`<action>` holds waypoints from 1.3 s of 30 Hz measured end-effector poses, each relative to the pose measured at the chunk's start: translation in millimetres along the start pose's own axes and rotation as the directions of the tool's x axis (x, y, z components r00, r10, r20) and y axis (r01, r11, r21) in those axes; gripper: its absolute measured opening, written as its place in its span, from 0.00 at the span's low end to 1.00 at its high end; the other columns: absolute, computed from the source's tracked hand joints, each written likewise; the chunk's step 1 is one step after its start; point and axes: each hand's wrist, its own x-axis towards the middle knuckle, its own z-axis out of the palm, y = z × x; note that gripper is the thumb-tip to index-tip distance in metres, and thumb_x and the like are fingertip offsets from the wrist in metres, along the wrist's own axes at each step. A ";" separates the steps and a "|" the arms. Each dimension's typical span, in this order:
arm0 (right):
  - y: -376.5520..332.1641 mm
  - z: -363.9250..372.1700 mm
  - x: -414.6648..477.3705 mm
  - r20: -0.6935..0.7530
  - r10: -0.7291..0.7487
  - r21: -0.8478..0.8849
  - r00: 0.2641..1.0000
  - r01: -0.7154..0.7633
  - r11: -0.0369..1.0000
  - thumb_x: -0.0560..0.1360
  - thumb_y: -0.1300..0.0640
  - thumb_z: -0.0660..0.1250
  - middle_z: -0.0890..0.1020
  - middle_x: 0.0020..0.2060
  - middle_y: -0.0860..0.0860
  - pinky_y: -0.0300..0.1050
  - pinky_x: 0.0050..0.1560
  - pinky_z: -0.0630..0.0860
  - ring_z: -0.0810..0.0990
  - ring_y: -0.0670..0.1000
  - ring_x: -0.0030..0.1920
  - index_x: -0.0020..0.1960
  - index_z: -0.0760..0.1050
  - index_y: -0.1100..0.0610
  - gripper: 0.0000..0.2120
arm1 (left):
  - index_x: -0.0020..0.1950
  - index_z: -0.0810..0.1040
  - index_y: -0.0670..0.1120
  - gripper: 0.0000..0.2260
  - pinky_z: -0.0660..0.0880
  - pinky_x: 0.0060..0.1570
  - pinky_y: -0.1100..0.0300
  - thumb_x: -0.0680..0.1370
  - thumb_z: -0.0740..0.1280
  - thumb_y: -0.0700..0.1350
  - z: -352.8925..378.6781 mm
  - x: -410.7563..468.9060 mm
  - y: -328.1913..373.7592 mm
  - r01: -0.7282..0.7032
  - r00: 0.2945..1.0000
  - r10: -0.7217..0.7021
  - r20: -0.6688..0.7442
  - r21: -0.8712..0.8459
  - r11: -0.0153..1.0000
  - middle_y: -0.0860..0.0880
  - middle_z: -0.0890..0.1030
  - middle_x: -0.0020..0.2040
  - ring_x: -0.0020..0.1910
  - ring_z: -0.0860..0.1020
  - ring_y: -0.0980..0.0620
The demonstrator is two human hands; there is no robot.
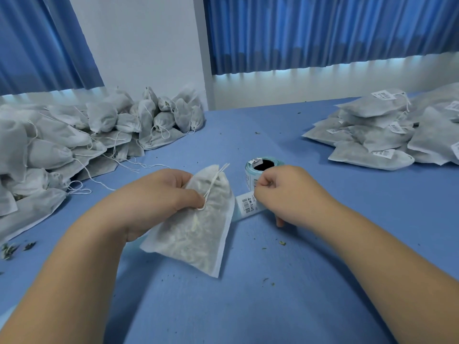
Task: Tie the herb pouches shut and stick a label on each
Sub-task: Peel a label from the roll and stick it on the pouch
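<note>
Far left on the blue table: heap of unlabelled pouches. Centre: left hand, fingers curled round the top of a filled herb pouch, thumb on its drawstring; just right, upright label roll with loose label strip, pinched by the curled fingers of the right hand. Far right: stack of labelled pouches, well apart.

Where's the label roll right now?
In the head view, the label roll stands on the blue table at centre, just beyond the right hand pinching its strip, right of the pouch held by the left hand.
</note>
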 end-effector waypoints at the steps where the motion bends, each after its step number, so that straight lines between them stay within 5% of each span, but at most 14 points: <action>1: 0.8 -0.1 0.3 0.008 0.007 -0.005 1.000 -0.007 1.000 0.72 0.56 0.60 0.75 0.20 0.47 0.39 0.27 0.69 0.79 0.49 0.22 0.39 0.75 0.57 0.07 | 0.41 0.84 0.45 0.08 0.80 0.42 0.53 0.65 0.69 0.45 -0.3 1.5 -1.3 0.014 1.000 -0.014 0.003 -0.004 1.000 0.42 0.86 0.41 0.38 0.84 0.45; 6: -2.2 0.5 -4.1 0.085 -0.029 0.019 0.996 0.028 0.999 0.72 0.58 0.60 0.80 0.24 0.47 0.43 0.32 0.75 0.81 0.50 0.25 0.40 0.75 0.51 0.06 | 0.50 0.81 0.41 0.05 0.78 0.53 0.42 0.77 0.67 0.36 -2.3 5.9 -6.0 0.063 0.998 -0.062 -0.032 0.006 0.998 0.38 0.85 0.45 0.41 0.83 0.42; 9: -8.1 4.7 -10.8 0.131 -0.114 0.060 0.985 0.107 0.993 0.72 0.58 0.62 0.80 0.27 0.48 0.47 0.32 0.80 0.81 0.50 0.27 0.41 0.75 0.48 0.06 | 0.48 0.82 0.43 0.08 0.79 0.51 0.44 0.70 0.70 0.41 -0.4 5.2 -4.4 0.042 0.999 -0.041 -0.015 0.019 0.999 0.38 0.85 0.46 0.42 0.84 0.42; 13: -10.3 10.1 -11.6 0.080 -0.188 -0.002 0.979 0.189 0.982 0.73 0.55 0.67 0.79 0.30 0.44 0.31 0.24 0.69 0.78 0.41 0.30 0.40 0.75 0.49 0.03 | 0.46 0.83 0.46 0.12 0.78 0.54 0.42 0.64 0.68 0.45 2.2 2.5 -1.6 0.011 1.000 -0.010 -0.017 0.049 0.999 0.41 0.85 0.46 0.45 0.84 0.41; 18: -11.8 13.6 -12.4 0.031 -0.266 -0.007 0.964 0.266 0.964 0.71 0.54 0.70 0.76 0.28 0.43 0.34 0.35 0.71 0.73 0.42 0.32 0.35 0.74 0.51 0.08 | 0.47 0.82 0.47 0.13 0.77 0.58 0.40 0.65 0.68 0.48 3.4 0.8 -0.5 -0.020 1.000 0.023 -0.020 0.123 0.992 0.43 0.85 0.47 0.49 0.84 0.40; 23: -13.0 14.4 -11.8 -0.001 -0.256 -0.009 0.967 0.256 0.967 0.70 0.56 0.69 0.75 0.26 0.39 0.33 0.35 0.71 0.74 0.40 0.32 0.31 0.72 0.48 0.11 | 0.45 0.83 0.49 0.11 0.79 0.55 0.43 0.65 0.68 0.47 4.1 0.8 -0.1 -0.037 0.999 0.038 -0.003 0.122 0.992 0.44 0.86 0.46 0.48 0.84 0.41; 29: -15.1 12.3 -13.5 0.019 -0.252 0.005 0.968 0.252 0.968 0.71 0.58 0.69 0.76 0.27 0.38 0.29 0.36 0.71 0.75 0.37 0.33 0.36 0.78 0.48 0.07 | 0.42 0.83 0.50 0.09 0.79 0.52 0.46 0.65 0.68 0.47 3.4 0.9 -0.3 -0.034 0.999 0.034 0.007 0.112 0.993 0.44 0.86 0.45 0.47 0.84 0.41; 34: -15.5 6.3 -12.9 0.090 -0.221 0.042 0.971 0.218 0.975 0.73 0.57 0.70 0.74 0.26 0.27 0.25 0.38 0.69 0.75 0.32 0.34 0.44 0.83 0.49 0.04 | 0.43 0.83 0.47 0.10 0.79 0.52 0.47 0.65 0.68 0.47 2.5 1.1 -1.1 -0.023 1.000 0.022 0.015 0.106 0.994 0.43 0.86 0.46 0.47 0.84 0.41; 39: -16.3 3.9 -13.3 0.082 -0.163 0.097 0.983 0.155 0.983 0.73 0.62 0.69 0.79 0.25 0.40 0.30 0.35 0.72 0.79 0.40 0.30 0.43 0.80 0.46 0.11 | 0.47 0.82 0.44 0.13 0.78 0.55 0.43 0.65 0.68 0.46 2.6 -0.4 -0.1 -0.007 1.000 0.005 0.012 0.108 0.994 0.41 0.85 0.47 0.49 0.83 0.38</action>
